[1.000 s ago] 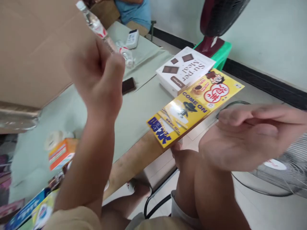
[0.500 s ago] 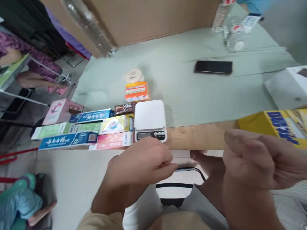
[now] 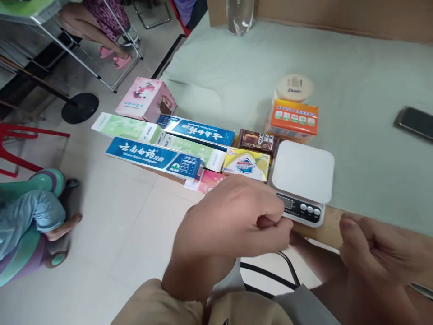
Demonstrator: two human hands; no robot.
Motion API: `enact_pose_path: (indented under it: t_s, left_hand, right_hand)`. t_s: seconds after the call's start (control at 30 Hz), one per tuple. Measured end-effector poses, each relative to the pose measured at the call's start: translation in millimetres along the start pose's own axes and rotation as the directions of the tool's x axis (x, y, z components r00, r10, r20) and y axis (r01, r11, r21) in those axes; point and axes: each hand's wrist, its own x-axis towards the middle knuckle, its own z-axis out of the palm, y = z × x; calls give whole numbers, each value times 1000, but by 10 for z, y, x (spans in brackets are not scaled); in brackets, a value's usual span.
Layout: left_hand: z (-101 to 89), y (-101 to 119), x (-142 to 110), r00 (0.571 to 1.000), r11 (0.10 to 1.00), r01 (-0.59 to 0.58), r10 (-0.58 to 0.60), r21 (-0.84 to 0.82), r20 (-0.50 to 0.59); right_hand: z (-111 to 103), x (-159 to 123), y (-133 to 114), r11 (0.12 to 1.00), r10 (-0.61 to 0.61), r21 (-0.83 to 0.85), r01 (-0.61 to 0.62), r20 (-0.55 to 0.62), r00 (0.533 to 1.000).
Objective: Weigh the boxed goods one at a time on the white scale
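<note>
Bordering left hand [image 3: 233, 216] (fist-round): smooth, squarish scale [image 3: 302, 171]

Clear plastic bottle [image 3: 240, 18] standing before brown cardboard panel [image 3: 338, 18]. Smartphone [image 3: 416, 122] lying flat on pale green tablecloth [image 3: 365, 90]. Floor, left side: round black stand base [image 3: 80, 109], red chair [image 3: 20, 159].

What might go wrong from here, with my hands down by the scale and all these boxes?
Your curled left hand is right by the display corner of the scale, so a small move might bump it.
The front blue toothpaste box appears to jut past the near edge of the table; a knock could tip it to the floor.
</note>
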Motion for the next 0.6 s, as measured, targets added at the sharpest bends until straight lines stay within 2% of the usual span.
enact_pose_path:
  t_s: [0.1, 0.17, 0.27, 0.3, 0.37, 0.43, 0.5, 0.53, 0.6]
  left_hand:
    - [-174, -162, -169, 963, 985, -50, 4, -167, -269]
    - [-279, -267, -247, 927, 971, -39, -53, -234, -372]
    - [-394, -433, -316, 860, 953, -50, -111, -298, -498]
    - [-417, -492, -329, 821, 942, -83, -121, -325, -558]
    - [-445, -611, -347, 697, 889, -197, -169, -413, -697]
    - [-465, -714, -365, 550, 786, -348, -271, -511, -790]
    - [-493, -784, -393, 445, 666, -467, -392, -582, -805]
    - [-511, -805, -412, 422, 615, -503, -440, -608, -793]
    - [-550, -831, -455, 415, 544, -537, -495, -645, -763]
  right_hand:
    - [167, 12, -247, 988, 100, -112, -104, -39, 994]
    - [251, 70, -343, 963, 165, -207, -170, -45, 985]
    - [364, 302, -472, 963, 60, -264, -50, 30, 998]
    - [422, 422, -544, 967, -4, -252, 24, 78, 997]
    - [611, 717, -756, 967, -141, -184, 176, 187, 972]
    - [921, 1053, -1036, 951, -276, -55, 304, 293, 915]
    - [1347, 1384, -1323, 935, -329, 6, 354, 383, 863]
    - [1592, 1536, -1449, 922, -363, 29, 386, 415, 835]
    - [2111, 1798, -1642, 896, -400, 26, 443, 478, 782]
